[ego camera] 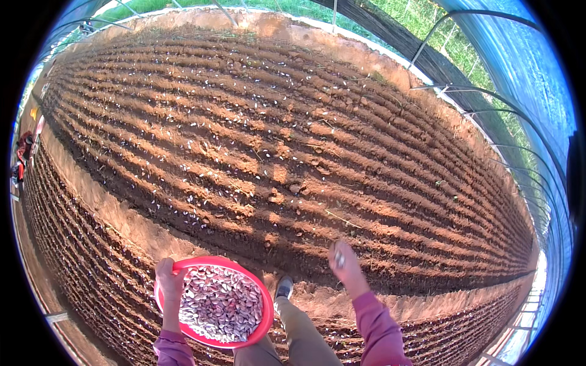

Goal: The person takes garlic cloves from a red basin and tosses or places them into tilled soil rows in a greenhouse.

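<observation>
My left hand [168, 281] grips the rim of a red plastic basin [268, 315] at the lower left. Pale, purplish garlic cloves [220, 302] fill much of the basin. Off to the right, my right hand [347, 267] is held over the near edge of the furrowed soil bed [320, 183], its fingers curled around whitish cloves [339, 259]. How many it holds is hard to tell. Scattered cloves [192, 212] lie on the furrows, more thickly on the left half of the bed than on the right.
I stand on a bare dirt path [316, 295], one shoe [284, 287] showing. Another furrowed bed [87, 247] lies behind and to the left. Curved metal hoops [512, 107] and blue plastic sheeting [526, 55] rise at the right. A person [24, 146] is at the far left edge.
</observation>
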### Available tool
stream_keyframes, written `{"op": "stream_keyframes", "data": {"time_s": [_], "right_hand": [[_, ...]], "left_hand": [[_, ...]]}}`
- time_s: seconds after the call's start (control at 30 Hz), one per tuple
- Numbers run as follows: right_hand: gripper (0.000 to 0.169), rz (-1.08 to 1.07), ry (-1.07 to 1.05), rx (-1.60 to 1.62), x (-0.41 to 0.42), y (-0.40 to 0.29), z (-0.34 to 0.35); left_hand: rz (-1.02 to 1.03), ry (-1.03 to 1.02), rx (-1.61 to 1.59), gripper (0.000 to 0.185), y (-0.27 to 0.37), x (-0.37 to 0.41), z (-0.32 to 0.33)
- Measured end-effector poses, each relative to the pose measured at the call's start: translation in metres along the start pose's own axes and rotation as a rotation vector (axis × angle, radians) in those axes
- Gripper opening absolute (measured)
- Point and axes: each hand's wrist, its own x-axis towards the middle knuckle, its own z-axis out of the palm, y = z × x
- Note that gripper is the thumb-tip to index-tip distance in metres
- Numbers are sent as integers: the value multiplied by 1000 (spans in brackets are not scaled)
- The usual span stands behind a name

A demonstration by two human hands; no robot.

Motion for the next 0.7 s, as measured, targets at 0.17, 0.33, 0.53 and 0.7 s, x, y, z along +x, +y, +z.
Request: {"op": "stream_keyframes", "data": {"time_s": [0.17, 0.33, 0.53, 0.7], "right_hand": [[11, 37, -35, 56, 43, 106, -119], [14, -271, -213, 243, 109, -82, 106], [20, -475, -365, 78, 115, -151, 139], [25, 59, -212, -70, 46, 2, 49]], "left_hand": [[55, 6, -46, 39, 12, 4, 18], [12, -42, -31, 37, 4, -1, 1], [31, -13, -20, 36, 17, -2, 1], [-22, -20, -26, 35, 3, -10, -7]]}}
